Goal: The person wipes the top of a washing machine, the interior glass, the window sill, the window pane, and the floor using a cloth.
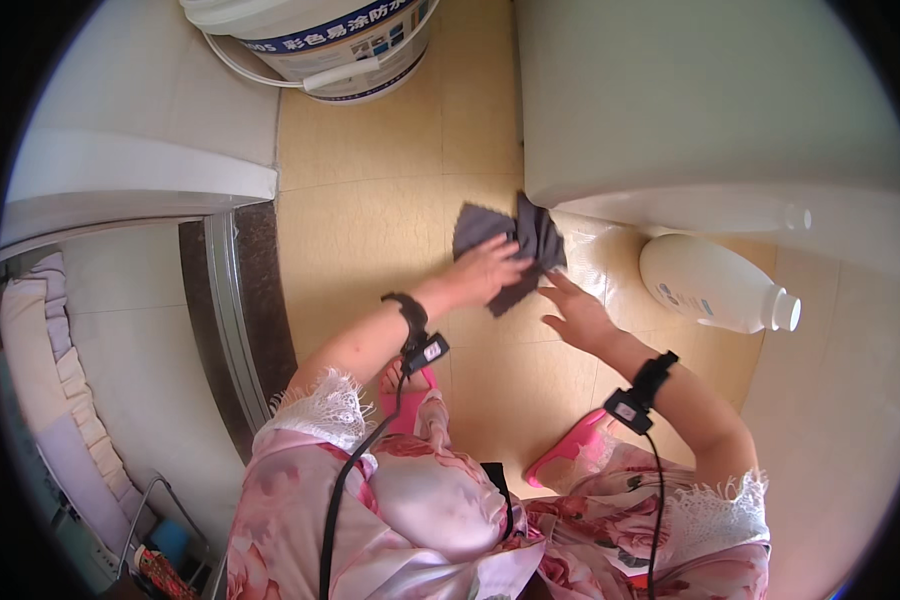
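Observation:
A dark grey cloth (540,232) lies bunched on the beige tiled floor (360,262), close to the corner of a pale, smooth-sided fixture. My left hand (487,270) rests on the cloth with its fingers spread and looks slightly blurred. My right hand (577,311) is at the cloth's lower right edge, its fingers apart and the fingertips at or near the fabric; whether they touch it I cannot tell. A shiny, wet-looking patch (589,251) shows on the floor to the right of the cloth.
A white plastic bottle (709,285) with a white cap lies on its side at right, by the pale fixture (705,97). A white plastic bucket (345,52) with a handle stands at the top. At left is a doorway with a metal track (232,300). Pink slippers (566,450) are below my hands.

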`<state>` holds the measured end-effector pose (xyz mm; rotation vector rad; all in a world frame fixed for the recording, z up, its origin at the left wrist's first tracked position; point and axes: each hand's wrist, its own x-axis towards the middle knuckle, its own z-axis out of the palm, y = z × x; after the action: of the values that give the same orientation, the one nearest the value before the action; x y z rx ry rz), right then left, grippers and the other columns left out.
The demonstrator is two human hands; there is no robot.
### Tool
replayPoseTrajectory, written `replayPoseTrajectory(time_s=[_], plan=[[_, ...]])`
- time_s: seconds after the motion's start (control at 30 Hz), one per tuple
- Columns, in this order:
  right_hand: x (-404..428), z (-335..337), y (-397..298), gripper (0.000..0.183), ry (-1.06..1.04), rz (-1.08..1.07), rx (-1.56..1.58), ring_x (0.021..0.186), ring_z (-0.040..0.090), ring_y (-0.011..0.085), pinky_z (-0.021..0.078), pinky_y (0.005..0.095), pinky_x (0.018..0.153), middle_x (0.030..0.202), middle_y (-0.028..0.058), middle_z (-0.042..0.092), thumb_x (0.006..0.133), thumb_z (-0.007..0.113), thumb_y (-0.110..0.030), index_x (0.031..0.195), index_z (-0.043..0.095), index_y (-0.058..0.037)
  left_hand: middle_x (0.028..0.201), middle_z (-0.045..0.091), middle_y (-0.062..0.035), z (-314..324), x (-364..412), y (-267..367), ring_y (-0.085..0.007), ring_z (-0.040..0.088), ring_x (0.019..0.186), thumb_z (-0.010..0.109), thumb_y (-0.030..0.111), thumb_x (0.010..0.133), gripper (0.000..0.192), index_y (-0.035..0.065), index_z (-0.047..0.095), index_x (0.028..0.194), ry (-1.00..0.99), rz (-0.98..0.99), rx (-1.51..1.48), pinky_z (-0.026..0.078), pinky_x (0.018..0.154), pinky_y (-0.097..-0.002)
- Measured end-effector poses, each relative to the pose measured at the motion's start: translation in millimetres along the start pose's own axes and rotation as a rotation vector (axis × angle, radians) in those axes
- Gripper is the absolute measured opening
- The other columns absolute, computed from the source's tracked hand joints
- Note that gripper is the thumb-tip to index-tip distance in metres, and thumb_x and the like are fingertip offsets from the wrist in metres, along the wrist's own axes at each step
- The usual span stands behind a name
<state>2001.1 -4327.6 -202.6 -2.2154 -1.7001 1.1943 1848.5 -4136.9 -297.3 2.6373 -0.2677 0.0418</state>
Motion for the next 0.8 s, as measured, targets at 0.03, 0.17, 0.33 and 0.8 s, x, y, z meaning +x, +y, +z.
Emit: replayPoseTrajectory(time_s=[0.03,0.17,0.33,0.8], plan=[[-15,-1,12,0.05,0.011,0.028,0.012,0.138,0.041,0.0328,0.0399,0.0393,0.11,0.147,0.0178,0.044,0.085,0.07,-0.017,0.131,0.055,-0.0061,0.138,0.057,-0.0028,7,-7,16,-0.0291,0.046,0.134,0.061,0.01,0.08,0.036,0.0145,0.07,0.114,0.009,0.037,-0.058,0.027,0.119,-0.0502],[-67,5,62,0.037,0.093,0.034,0.079,0.121,0.054,0.0369,0.0445,0.0426,0.103,0.128,0.0189,0.059,0.085,0.069,-0.017,0.119,0.063,-0.0049,0.138,0.057,-0.0042,16,-22,27,-0.0298,0.047,0.133,0.057,0.008,0.084,0.035,0.0122,0.069,0.117,0.072,0.025,-0.068,0.033,0.116,-0.0468],[-124,25,134,0.027,0.151,0.305,0.411,0.097,0.066,0.0272,0.0543,0.0347,0.083,0.114,0.0153,0.066,0.086,0.071,-0.018,0.107,0.067,-0.001,0.14,0.054,-0.0103,-27,-25,-68,-0.0337,0.044,0.134,0.058,0.003,0.081,0.043,0.0112,0.065,0.123,0.238,-0.378,0.241,0.038,0.11,-0.0477],[-184,-38,191,0.065,0.621,0.808,1.18,0.116,0.055,0.0221,0.0489,0.0464,0.094,0.126,0.0105,0.056,0.087,0.073,-0.022,0.14,0.036,-0.0153,0.151,0.043,-0.004,-75,-26,-158,-0.0316,0.034,0.142,0.056,0.013,0.084,0.059,0.0225,0.051,0.142,0.203,-0.727,0.481,0.032,0.112,-0.0549]])
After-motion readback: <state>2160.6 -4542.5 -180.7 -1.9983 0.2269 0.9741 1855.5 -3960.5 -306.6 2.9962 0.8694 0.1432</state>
